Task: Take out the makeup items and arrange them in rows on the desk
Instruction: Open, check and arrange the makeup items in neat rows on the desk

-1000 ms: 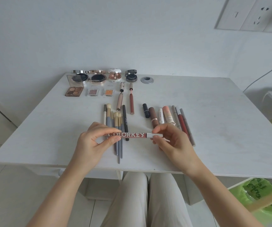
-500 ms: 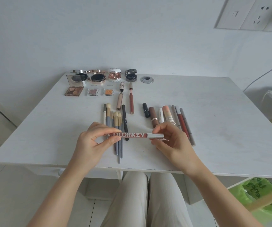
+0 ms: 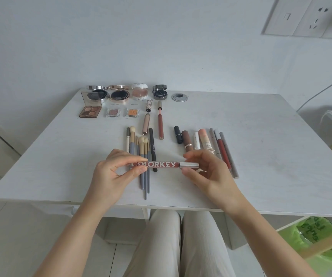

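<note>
Almost nothing has shifted since the earlier frames: both hands keep the lip gloss tube [image 3: 162, 164] level above the desk [image 3: 271, 156], only the right fingers re-seated slightly on its silver cap. The left hand [image 3: 111, 176] pinches the lettered end between thumb and forefinger; the right hand [image 3: 211, 176] pinches the cap end the same way. Directly beneath lie the brushes [image 3: 141, 156], and just right the row of lipsticks and pencils [image 3: 207, 144]. A twist may loosen the cap. Lowered carelessly, the tube would likely roll the brushes or nudge that row crooked.
</note>
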